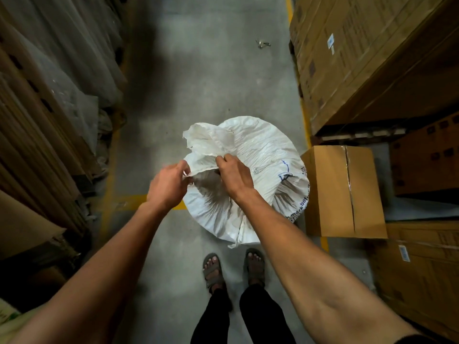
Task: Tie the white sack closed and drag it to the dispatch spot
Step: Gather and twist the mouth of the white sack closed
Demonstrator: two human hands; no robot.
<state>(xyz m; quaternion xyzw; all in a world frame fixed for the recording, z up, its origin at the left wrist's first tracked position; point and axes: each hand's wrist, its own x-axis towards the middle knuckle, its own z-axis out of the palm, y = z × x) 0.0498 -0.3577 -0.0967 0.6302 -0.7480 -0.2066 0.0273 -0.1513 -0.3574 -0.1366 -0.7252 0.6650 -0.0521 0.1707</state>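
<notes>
White woven sack [258, 155] stands on the aisle floor [198, 78] beside a cardboard box [342, 192], its mouth untied, left hand [167, 186] and right hand [233, 176] each pinching loose fabric; gathering comes first, knotting next, I'd judge

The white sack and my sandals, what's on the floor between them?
Nothing: in the head view only bare concrete floor separates the white sack from the sandals.
</notes>
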